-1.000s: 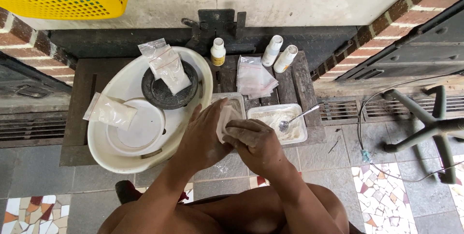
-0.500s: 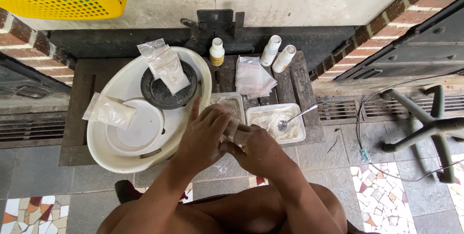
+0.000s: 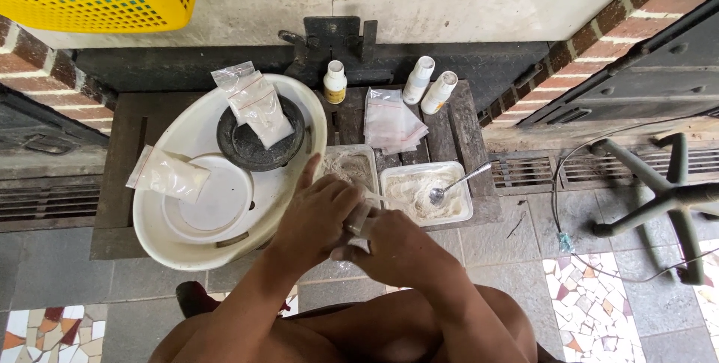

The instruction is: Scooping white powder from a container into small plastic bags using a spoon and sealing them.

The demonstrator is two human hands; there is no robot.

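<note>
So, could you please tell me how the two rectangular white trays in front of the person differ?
The left tray is partly covered by the left hand; the right tray lies fully in view. The right tray holds a metal spoon resting in white powder; the left tray shows greyer, thinner powder and no spoon. Both are shallow white trays standing side by side on the dark wooden board.

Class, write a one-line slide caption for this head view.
Both hands, left and right, grip a small clear bag beside a white tray of powder holding a spoon.

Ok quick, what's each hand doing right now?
Left hand: closed on a small clear plastic bag.
Right hand: closed on the same bag.
</note>
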